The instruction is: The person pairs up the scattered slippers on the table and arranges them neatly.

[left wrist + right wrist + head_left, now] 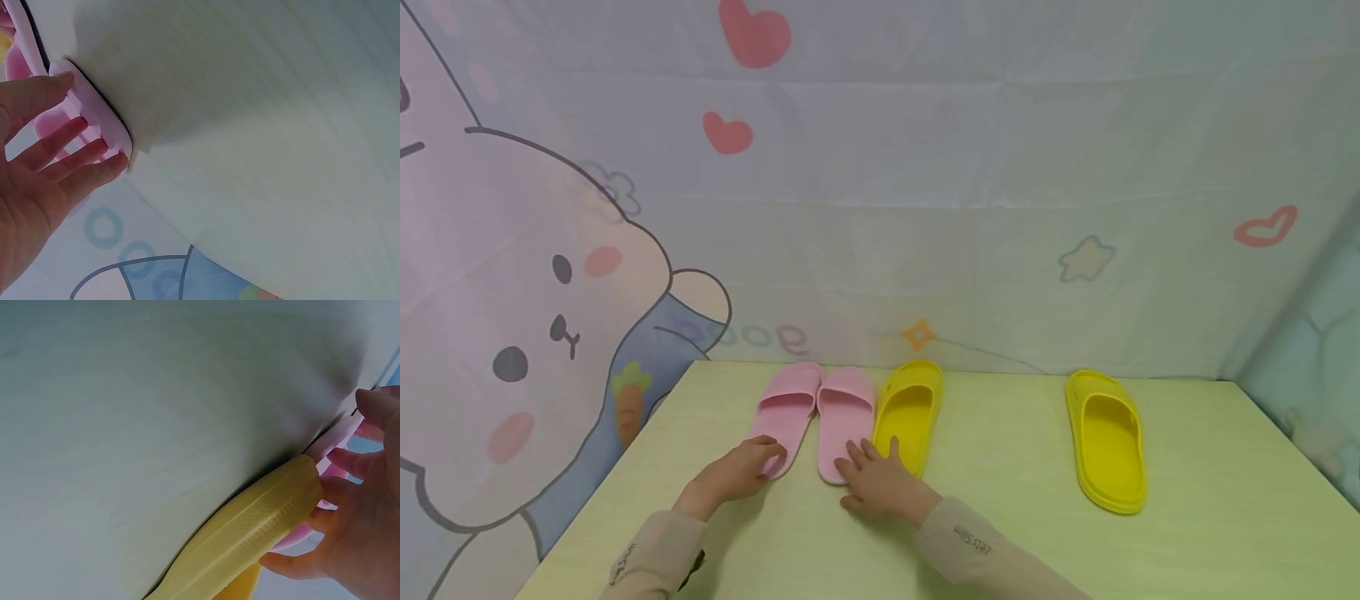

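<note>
Two pink slippers lie side by side, toes toward the back wall. My left hand point(741, 468) is at the heel of the left pink slipper point(790, 408); in the left wrist view its thumb and spread fingertips touch the heel rim point(103, 119). Over the heel of the right pink slipper point(842, 408) reaches my right hand point(883, 482), fingers spread. A yellow slipper point(910, 417) lies close against that pink one, its heel partly behind the right hand. In the right wrist view, fingertips rest at the yellow slipper's heel point(269, 509) and the pink edge point(334, 439).
A second yellow slipper point(1108, 442) lies apart on the right side of the pale wood-grain table point(1000, 450). Behind the table hangs a printed cloth point(925, 150) with a cartoon rabbit and hearts. Another cloth panel point(1326, 350) borders the right side.
</note>
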Tool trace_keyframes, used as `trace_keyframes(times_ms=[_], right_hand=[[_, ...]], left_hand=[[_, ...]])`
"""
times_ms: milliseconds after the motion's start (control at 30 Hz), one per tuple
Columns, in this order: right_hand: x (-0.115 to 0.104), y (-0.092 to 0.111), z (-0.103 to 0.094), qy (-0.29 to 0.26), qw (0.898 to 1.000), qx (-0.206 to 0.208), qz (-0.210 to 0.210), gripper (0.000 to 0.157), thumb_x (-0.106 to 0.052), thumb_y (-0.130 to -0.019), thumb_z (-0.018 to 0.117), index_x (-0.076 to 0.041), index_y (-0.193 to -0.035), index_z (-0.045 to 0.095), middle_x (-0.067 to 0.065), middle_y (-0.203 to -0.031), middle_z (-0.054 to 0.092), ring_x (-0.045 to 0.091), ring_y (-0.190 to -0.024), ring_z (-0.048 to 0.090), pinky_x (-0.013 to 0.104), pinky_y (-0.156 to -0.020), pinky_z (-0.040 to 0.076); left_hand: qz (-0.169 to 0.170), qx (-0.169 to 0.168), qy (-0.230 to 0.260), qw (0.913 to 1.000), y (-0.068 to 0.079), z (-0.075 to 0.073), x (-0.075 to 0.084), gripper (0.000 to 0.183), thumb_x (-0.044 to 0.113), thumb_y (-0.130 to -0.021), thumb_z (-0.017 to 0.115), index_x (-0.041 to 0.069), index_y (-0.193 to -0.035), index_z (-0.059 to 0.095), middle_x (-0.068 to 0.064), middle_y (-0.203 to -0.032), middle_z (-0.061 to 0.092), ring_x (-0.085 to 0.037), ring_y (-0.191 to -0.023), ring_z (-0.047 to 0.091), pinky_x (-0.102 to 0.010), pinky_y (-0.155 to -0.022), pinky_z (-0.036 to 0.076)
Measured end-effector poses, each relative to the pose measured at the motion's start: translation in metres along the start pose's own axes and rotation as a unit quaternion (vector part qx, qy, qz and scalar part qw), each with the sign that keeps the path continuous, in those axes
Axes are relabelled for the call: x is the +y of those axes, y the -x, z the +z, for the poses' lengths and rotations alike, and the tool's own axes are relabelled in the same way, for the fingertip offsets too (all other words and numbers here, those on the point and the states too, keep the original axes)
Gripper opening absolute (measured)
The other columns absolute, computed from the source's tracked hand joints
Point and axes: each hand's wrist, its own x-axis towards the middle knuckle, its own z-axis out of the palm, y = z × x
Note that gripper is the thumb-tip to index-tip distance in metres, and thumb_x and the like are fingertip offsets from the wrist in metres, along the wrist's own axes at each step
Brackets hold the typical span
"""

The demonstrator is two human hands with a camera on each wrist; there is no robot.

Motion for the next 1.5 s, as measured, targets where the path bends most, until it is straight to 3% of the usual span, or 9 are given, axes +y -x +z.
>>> trace_keyframes(times_ms=[367,533,667,800,933,1167,1500], right_hand=[[0.023,0.011,0.003,-0.029,0.999,0.038,-0.018,0.055,-0.046,-0.089,0.043,-0.023,-0.138,0.032,0.004,-0.148,0.024,0.025,-0.135,0.025,0.062,-0.100,0.023],[0.038,0.021,0.007,-0.046,0.997,0.054,-0.021,0.052,-0.045,-0.090,0.043,-0.022,-0.137,0.035,0.005,-0.146,0.028,0.028,-0.133,0.028,0.063,-0.098,0.025],[0.046,0.031,0.008,-0.059,0.996,0.062,-0.021,0.050,-0.042,-0.090,0.044,-0.020,-0.134,0.039,0.007,-0.144,0.032,0.031,-0.131,0.031,0.063,-0.097,0.025],[0.054,0.042,0.006,-0.069,0.995,0.069,-0.016,0.049,-0.042,-0.090,0.044,-0.019,-0.133,0.041,0.008,-0.142,0.036,0.031,-0.130,0.033,0.063,-0.097,0.025],[0.061,0.051,0.006,-0.089,0.993,0.072,-0.012,0.048,-0.040,-0.090,0.045,-0.017,-0.132,0.042,0.008,-0.141,0.038,0.031,-0.130,0.034,0.064,-0.097,0.024],[0.074,0.071,0.006,-0.118,0.990,0.072,-0.001,0.047,-0.039,-0.091,0.044,-0.016,-0.132,0.042,0.009,-0.141,0.036,0.033,-0.130,0.032,0.066,-0.096,0.022],[0.097,0.104,-0.006,-0.158,0.984,0.083,0.017,0.048,-0.037,-0.091,0.045,-0.012,-0.132,0.042,0.013,-0.140,0.037,0.036,-0.130,0.031,0.067,-0.095,0.021]], left_hand=[[-0.003,0.016,-0.012,0.9998,0.001,0.005,-0.001,0.026,-0.008,-0.070,0.063,-0.002,-0.094,0.059,-0.015,-0.095,0.060,-0.029,-0.089,0.058,-0.042,-0.080,0.047],[-0.032,0.027,-0.029,0.9987,0.000,0.006,0.004,0.018,-0.001,-0.071,0.066,0.002,-0.088,0.060,-0.013,-0.091,0.061,-0.026,-0.081,0.058,-0.040,-0.070,0.049],[-0.058,0.052,-0.053,0.9956,-0.002,0.006,0.012,0.015,0.004,-0.074,0.066,0.004,-0.088,0.062,-0.013,-0.093,0.062,-0.028,-0.081,0.059,-0.041,-0.067,0.050],[-0.060,0.089,-0.073,0.9916,-0.006,0.004,0.021,0.018,0.007,-0.073,0.067,0.004,-0.091,0.063,-0.011,-0.095,0.063,-0.029,-0.084,0.059,-0.041,-0.067,0.050],[-0.049,0.104,-0.072,0.9908,-0.013,0.003,0.031,0.020,0.009,-0.072,0.068,0.005,-0.092,0.063,-0.011,-0.097,0.063,-0.030,-0.089,0.059,-0.041,-0.066,0.050],[-0.030,0.087,-0.059,0.9940,-0.024,0.001,0.052,0.024,0.014,-0.075,0.068,0.007,-0.098,0.063,-0.011,-0.104,0.062,-0.031,-0.098,0.057,-0.043,-0.071,0.050],[0.025,0.080,-0.068,0.9942,-0.038,0.002,0.077,0.024,0.023,-0.080,0.065,0.012,-0.101,0.063,-0.009,-0.110,0.061,-0.026,-0.102,0.056,-0.043,-0.075,0.049]])
